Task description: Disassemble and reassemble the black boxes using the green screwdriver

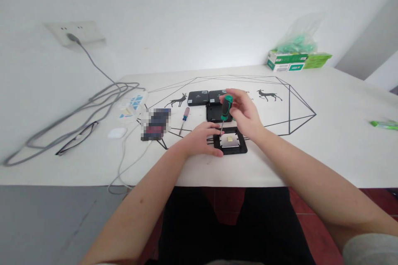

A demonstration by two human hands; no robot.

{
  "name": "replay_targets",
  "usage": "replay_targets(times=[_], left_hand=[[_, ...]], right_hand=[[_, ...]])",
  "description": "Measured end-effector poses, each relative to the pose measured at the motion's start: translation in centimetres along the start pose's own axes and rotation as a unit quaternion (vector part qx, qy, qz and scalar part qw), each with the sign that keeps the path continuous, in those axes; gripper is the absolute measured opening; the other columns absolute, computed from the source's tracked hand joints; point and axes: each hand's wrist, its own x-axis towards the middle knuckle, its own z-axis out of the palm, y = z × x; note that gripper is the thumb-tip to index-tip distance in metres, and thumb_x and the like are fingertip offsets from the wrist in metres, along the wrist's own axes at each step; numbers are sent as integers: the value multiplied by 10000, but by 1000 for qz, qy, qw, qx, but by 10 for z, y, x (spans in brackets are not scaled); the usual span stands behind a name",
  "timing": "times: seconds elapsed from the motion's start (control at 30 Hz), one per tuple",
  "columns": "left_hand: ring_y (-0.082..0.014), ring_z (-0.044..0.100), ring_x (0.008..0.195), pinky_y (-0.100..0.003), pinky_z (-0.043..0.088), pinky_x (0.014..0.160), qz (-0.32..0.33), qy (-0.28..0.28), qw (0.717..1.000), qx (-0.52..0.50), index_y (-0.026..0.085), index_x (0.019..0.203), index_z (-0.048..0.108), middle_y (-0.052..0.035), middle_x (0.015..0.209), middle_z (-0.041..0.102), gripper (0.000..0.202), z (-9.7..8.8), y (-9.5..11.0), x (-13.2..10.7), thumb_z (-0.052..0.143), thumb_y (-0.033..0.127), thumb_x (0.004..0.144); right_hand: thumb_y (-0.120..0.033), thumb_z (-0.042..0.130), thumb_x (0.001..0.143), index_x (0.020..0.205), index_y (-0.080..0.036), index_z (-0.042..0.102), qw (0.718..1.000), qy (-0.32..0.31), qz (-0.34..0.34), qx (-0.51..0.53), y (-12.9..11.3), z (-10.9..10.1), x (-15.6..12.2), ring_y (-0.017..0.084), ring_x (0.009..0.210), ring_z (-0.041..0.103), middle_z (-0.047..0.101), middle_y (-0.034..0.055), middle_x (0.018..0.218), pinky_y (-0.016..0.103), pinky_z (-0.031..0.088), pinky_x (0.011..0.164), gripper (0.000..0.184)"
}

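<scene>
My right hand (244, 114) is closed around a green-and-black screwdriver (226, 109), held upright with its tip down on an opened black square device (231, 143). The device shows a metal plate with a small yellow pad in its middle. My left hand (202, 138) rests on the device's left edge with fingers spread flat, steadying it. Just behind lie three more black boxes (198, 97), two side by side and one in front of them, partly hidden by my right hand.
A red-and-blue screwdriver (184, 118) lies left of the device, beside a blurred dark object (155, 124). Further left are a power strip (132, 105), grey cables (77, 112), glasses (76, 137) and a white case (117, 133). Green boxes (295, 60) stand far right; a green item (384, 124) lies at the right edge.
</scene>
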Motion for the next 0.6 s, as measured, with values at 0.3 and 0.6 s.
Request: replay_targets(times=[0.3,0.6], left_hand=[[-388,561,1411,-570,416,1241,4,14,1000,-1,269,1286,790,-150,1495,617,724,3,-2,-1,993,561,656],[-389,570,1396,-567,424,1239,-1,23,1000,17,241,1284,788,-161,1479,626,711,3,-3,1,974,568,680]], right_hand=[[-300,754,846,1377,-330,590,996,31,12,-77,8,-1,1,201,822,626,632,39,1066,416,632,724,557],[-317,690,920,1318,-325,660,998,14,-15,-55,3,-3,2,246,1123,644,629,74,1264,421,637,840,400]])
